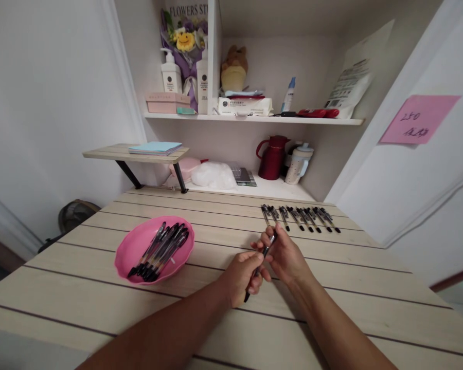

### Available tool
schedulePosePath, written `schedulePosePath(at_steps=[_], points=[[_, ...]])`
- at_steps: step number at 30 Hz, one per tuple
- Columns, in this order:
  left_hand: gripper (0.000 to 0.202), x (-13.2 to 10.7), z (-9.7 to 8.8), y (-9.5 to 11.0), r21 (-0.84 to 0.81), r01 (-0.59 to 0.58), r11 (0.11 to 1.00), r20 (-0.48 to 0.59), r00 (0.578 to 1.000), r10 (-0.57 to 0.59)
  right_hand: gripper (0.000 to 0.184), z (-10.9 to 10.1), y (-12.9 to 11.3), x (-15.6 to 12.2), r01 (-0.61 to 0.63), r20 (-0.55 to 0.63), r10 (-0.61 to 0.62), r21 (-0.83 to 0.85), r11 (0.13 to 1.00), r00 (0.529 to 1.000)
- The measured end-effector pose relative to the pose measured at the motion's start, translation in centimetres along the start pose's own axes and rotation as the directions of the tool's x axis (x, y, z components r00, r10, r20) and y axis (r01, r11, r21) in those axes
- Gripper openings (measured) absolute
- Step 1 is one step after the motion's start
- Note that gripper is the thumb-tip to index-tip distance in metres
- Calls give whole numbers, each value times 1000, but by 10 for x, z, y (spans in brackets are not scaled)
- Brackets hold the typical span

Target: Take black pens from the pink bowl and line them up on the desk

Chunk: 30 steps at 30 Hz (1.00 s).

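Note:
Over the middle of the table, my left hand (244, 275) is closed around the lower part of a dark pen (267, 250), whose black end sticks out below the fingers. My right hand (287, 254) pinches the upper part of the same pen, so both hands meet on it. Parts of the pen are hidden by the fingers. Left of my hands, a pink bowl (125, 252) holds several similar black pens (164, 252) lying in a bundle. Beyond my right hand, several more pens (304, 217) lie side by side in a row on the table.
The wooden table (216, 239) has dark grooves. A small raised shelf (111, 150) with blue paper (156, 147) stands at the back left. Behind are a red jug (272, 159), a light tumbler (298, 164) and a white plastic bag (213, 175). A pink note (420, 119) hangs at right.

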<state>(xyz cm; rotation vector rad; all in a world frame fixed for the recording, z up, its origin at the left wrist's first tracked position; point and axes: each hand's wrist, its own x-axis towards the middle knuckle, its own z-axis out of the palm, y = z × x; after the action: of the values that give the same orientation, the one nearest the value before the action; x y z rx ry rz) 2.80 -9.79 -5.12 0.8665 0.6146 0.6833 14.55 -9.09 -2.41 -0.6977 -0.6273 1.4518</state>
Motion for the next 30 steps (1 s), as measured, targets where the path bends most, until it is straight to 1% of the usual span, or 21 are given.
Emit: schedulePosePath(at_steps=[3, 5, 8, 11, 14, 18, 20, 21, 22, 23, 24, 25, 26, 27, 30], points=[[34, 1, -2, -1, 35, 12, 999, -34, 999, -11, 17, -5, -5, 3, 17, 32, -20, 87, 996, 999], [32, 1, -3, 0, 44, 32, 999, -33, 999, -31, 12, -10, -9, 6, 51, 37, -55, 117, 992, 998], [27, 1, -2, 1, 32, 52, 998, -9, 999, -52, 11, -19, -15, 11, 107, 11, -109, 112, 988, 994], [23, 0, -3, 4, -4, 65, 998, 1, 998, -65, 14, -28, -16, 15, 133, -40, -130, 83, 988, 991], [23, 2, -5, 5, -70, 50, 996, -10, 999, -51, 16, -37, -13, 20, 118, -149, -124, -50, 992, 981], [22, 8, -11, 7, -159, 17, 987, -49, 998, -25, 10, -50, -9, 28, 16, -290, -95, -263, 965, 952], [22, 11, -13, 7, -188, 2, 982, -69, 997, -15, 9, -54, -11, 36, -19, -311, -90, -328, 944, 946], [22, 12, -14, 7, -197, -5, 980, -77, 997, -11, 10, -56, -13, 42, -13, -306, -110, -376, 927, 946], [23, 14, -15, 7, -202, -10, 979, -80, 997, -6, 11, -57, -16, 49, 0, -291, -155, -469, 883, 944], [23, 15, -15, 7, -204, -14, 979, -81, 997, -3, 10, -57, -20, 57, 15, -265, -213, -592, 806, 940], [24, 16, -15, 6, -204, -15, 979, -78, 997, -1, 9, -57, -25, 66, 24, -229, -268, -717, 696, 936], [24, 17, -15, 6, -202, -14, 979, -73, 997, 0, 8, -57, -30, 76, 19, -190, -311, -826, 563, 931], [25, 18, -15, 6, -198, -13, 980, -66, 998, 0, 10, -56, -36, 87, 5, -159, -334, -898, 440, 929], [25, 18, -15, 6, -192, -11, 981, -59, 998, -1, 12, -55, -40, 98, -12, -138, -340, -938, 347, 930], [25, 19, -15, 6, -180, -8, 984, -40, 999, 0, 16, -50, -47, 132, -60, -100, -331, -990, 129, 938]])
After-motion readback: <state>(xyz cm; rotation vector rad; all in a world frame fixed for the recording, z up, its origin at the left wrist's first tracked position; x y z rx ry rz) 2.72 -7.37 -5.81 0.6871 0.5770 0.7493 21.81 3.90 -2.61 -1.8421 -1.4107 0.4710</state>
